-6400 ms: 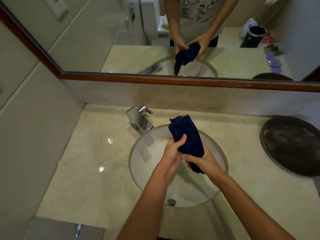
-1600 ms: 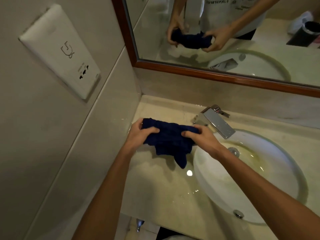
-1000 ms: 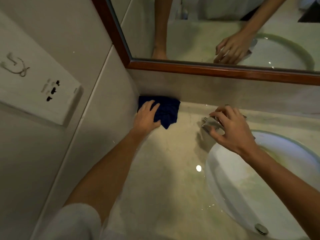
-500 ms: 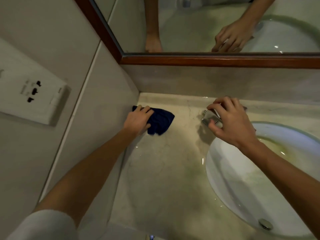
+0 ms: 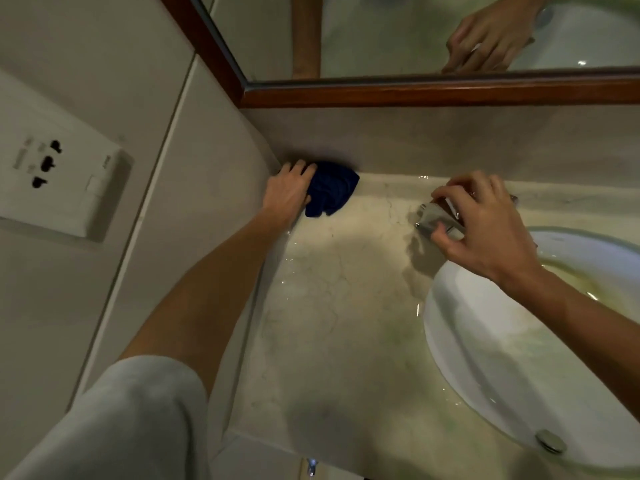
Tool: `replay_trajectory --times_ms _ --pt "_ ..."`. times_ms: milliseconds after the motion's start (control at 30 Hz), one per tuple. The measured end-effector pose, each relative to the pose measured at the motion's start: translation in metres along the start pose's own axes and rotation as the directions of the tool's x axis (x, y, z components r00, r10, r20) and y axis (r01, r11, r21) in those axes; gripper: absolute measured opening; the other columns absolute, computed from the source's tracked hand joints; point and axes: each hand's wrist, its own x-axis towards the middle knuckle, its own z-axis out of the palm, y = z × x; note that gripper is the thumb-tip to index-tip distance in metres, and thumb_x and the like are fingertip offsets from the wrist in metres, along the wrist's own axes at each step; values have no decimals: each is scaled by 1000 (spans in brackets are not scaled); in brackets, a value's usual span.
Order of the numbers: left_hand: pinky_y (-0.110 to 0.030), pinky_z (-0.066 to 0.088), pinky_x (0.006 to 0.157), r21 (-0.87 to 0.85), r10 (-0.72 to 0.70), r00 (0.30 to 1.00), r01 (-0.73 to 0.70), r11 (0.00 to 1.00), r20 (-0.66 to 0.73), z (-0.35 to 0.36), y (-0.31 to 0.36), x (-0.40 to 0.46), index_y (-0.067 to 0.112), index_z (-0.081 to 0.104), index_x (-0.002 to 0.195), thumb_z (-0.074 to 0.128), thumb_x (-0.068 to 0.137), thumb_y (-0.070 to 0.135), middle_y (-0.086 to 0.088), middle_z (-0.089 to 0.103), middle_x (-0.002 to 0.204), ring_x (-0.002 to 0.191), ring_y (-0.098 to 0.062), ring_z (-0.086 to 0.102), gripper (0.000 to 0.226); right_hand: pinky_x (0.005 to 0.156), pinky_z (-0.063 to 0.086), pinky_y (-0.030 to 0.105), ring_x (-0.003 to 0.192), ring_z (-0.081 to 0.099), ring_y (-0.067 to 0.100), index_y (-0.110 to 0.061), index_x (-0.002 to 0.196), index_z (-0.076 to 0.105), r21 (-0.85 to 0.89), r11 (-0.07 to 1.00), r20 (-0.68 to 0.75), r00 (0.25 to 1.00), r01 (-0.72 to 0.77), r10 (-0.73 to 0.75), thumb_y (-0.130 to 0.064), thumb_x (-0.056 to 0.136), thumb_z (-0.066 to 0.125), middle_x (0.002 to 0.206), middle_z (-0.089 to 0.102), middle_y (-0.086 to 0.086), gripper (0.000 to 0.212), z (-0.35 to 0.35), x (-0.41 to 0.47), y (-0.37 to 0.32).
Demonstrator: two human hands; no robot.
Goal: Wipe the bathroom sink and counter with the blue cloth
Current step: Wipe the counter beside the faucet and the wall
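both hands are busy: the left hand presses the bunched blue cloth into the back left corner of the bench, fingers curled over its edge, right where wall and backsplash meet. the right hand grips the chrome tap beside the sink, fingers wrapped round it, seemingly as a brace. judging by this, the corner wipe is the step in hand; next likely calls for dragging the cloth forward along the wet bench, then into the sink, with steady downward pressure.
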Motion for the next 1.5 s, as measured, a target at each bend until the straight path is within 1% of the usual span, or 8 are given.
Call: replay_trajectory --times_ms 233,600,767,867,1000,1200,1333,1500 --pt "-51 49 97 -98 138 989 -134 986 43 10 -26 4 10 33 155 72 81 55 -19 46 143 125 -38 46 95 81 44 35 106 47 26 -10 116 65 52 998 -31 999 -40 41 -19 80 69 117 52 8 38 2 -1 0" --pt "-42 52 77 -168 -5 996 20 986 87 -1 -5 5 5 60 120 78 84 30 -18 69 107 100 -37 66 48 84 50 39 111 48 26 -12 118 66 65 997 -33 998 -47 49 -23 83 71 119 51 8 38 3 1 3" --pt "-31 57 84 -812 72 833 510 286 549 -29 3 -40 8 70 109 73 83 36 -6 77 100 97 -22 72 38 85 52 41 112 48 25 -12 118 66 81 995 -9 998 -64 65 -24 83 70 119 51 7 37 0 0 1" --pt "-23 52 61 -695 209 788 611 -380 579 -31 31 -77 12 73 85 58 89 25 -3 69 74 69 -16 68 20 84 53 41 111 49 25 -12 117 67 86 994 -12 997 -70 71 -23 82 69 117 51 7 37 -3 1 1" --pt "-28 56 63 -492 220 810 519 -699 543 -18 58 -91 17 78 103 59 88 53 -2 74 92 80 -17 72 43 80 53 40 108 49 25 -11 115 67 77 996 -23 998 -54 56 -22 81 70 115 51 7 36 -2 0 1" --pt "-44 56 99 -685 98 757 632 -362 646 -25 61 -76 9 57 138 80 86 34 -12 72 125 115 -29 70 62 80 46 32 108 50 25 -11 116 68 52 997 -26 998 -57 59 -22 81 70 115 52 6 38 0 0 4" --pt "-36 59 84 -836 -22 838 542 -79 545 -65 35 -53 13 61 124 78 88 32 -8 74 112 101 -25 72 44 79 43 30 108 50 24 -12 116 68 50 996 -25 997 -68 69 -23 80 71 116 52 6 38 1 0 4" --pt "-37 54 74 -332 -158 976 200 922 149 -63 -2 -18 4 68 104 61 93 57 -15 71 100 87 -32 66 55 80 47 33 110 49 24 -12 117 68 68 995 -16 997 -71 72 -23 82 70 117 52 6 37 0 -1 3"
